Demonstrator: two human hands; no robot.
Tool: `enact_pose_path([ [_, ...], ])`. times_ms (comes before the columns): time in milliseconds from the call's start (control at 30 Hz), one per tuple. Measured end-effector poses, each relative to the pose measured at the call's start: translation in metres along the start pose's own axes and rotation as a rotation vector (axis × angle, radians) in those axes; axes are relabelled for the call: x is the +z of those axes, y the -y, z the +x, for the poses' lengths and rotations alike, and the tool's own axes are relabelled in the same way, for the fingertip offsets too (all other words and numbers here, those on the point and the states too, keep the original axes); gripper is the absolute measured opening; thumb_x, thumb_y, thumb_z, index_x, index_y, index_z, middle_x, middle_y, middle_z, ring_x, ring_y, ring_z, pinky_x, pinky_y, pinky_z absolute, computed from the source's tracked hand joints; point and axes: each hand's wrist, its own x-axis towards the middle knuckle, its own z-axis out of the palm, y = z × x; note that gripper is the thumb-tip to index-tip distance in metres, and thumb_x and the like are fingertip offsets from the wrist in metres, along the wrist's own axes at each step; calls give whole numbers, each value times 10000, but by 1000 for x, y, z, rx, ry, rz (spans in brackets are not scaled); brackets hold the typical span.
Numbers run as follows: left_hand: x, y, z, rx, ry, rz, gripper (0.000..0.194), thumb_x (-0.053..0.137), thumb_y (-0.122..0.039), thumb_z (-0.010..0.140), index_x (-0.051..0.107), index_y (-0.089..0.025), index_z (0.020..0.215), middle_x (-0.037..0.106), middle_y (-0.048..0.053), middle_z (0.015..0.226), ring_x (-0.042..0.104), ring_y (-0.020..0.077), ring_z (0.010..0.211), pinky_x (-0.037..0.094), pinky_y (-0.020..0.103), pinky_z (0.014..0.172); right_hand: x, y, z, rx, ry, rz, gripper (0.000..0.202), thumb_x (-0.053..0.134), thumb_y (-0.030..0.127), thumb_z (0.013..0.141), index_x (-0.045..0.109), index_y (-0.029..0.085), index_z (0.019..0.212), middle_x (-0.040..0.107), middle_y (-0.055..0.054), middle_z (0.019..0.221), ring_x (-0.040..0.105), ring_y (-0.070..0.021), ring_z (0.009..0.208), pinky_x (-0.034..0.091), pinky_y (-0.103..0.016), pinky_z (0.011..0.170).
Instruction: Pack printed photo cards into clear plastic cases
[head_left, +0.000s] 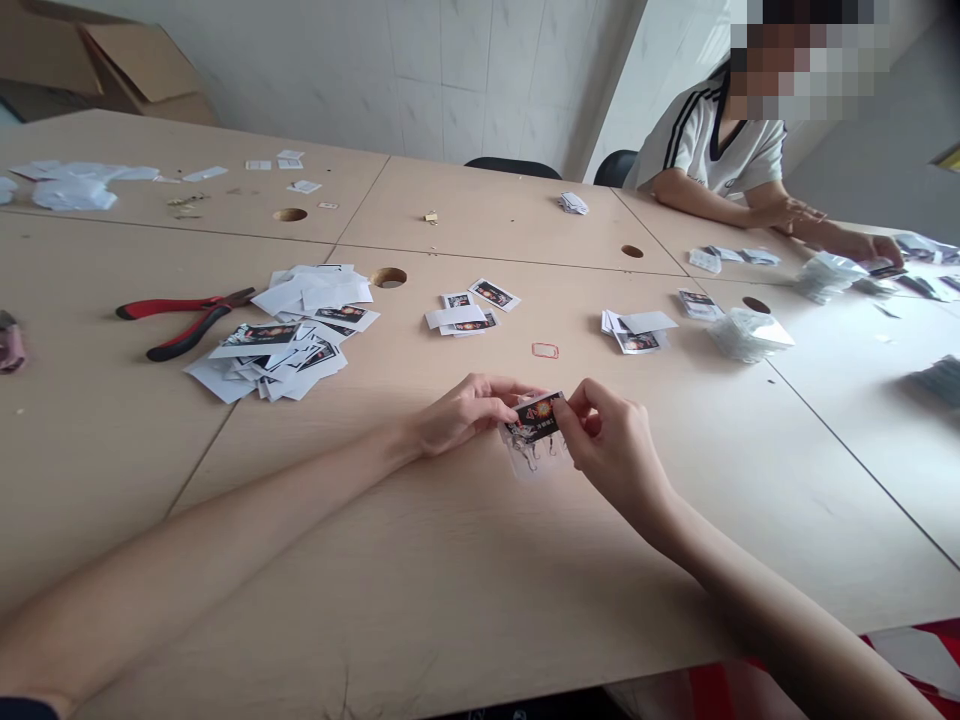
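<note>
Over the near part of the table, both my hands hold a small clear plastic pack (531, 455) with dark fish hooks showing through it. A black printed card (538, 417) with an orange burst and white lettering lies across the pack's top. My left hand (469, 413) pinches the left side, thumb on the card's edge. At the card's upper right corner, the thumb and fingers of my right hand (611, 440) are closed. Whether the card sits inside the pack or on its face, I cannot tell.
Red-handled pliers (202, 312) lie beside a heap of cards (292, 350) at left. Smaller card stacks (637, 328) and clear packs (750, 333) lie ahead and right. A co-worker (720, 150) sits across the table, handling packs. Round holes (389, 278) pierce the tabletop.
</note>
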Motion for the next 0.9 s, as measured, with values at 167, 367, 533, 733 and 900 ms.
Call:
enact_pose_path([
  [167, 2, 0, -1, 2, -68, 150, 399, 489, -146, 710, 558, -139, 1104, 605, 103, 1063, 553, 210, 943, 413, 324, 798, 2, -2, 1, -22, -8, -12, 214, 459, 237, 757, 344, 192, 583, 379, 63, 450, 339, -53, 357, 271, -183, 391],
  [367, 3, 1, 0, 2, -158, 263, 294, 547, -235, 736, 599, -121, 1003, 632, 84, 947, 566, 168, 864, 429, 278, 765, 4, -3, -2, -26, 11, -1, 214, 457, 248, 769, 344, 191, 597, 379, 64, 460, 333, -50, 373, 266, -176, 399],
  [533, 6, 3, 0, 5, -253, 361, 216, 541, -295, 742, 609, -109, 830, 611, 40, 778, 550, 121, 714, 426, 233, 651, 7, -2, -2, -31, 17, -2, 223, 458, 264, 774, 339, 191, 599, 382, 62, 476, 322, -48, 392, 260, -174, 407],
  [733, 9, 5, 0, 30, -341, 424, 253, 488, -360, 768, 559, -124, 711, 548, -1, 672, 506, 87, 613, 393, 209, 578, 6, 1, -2, 59, 84, 48, 247, 464, 309, 781, 345, 191, 599, 381, 61, 450, 337, -51, 386, 267, -178, 407],
  [900, 9, 4, 1, 47, -347, 460, 238, 484, -343, 764, 542, -122, 696, 535, 2, 668, 491, 93, 626, 388, 214, 582, 3, 3, -3, 113, 120, 118, 261, 457, 343, 793, 372, 187, 601, 384, 61, 449, 380, -55, 386, 270, -175, 392],
])
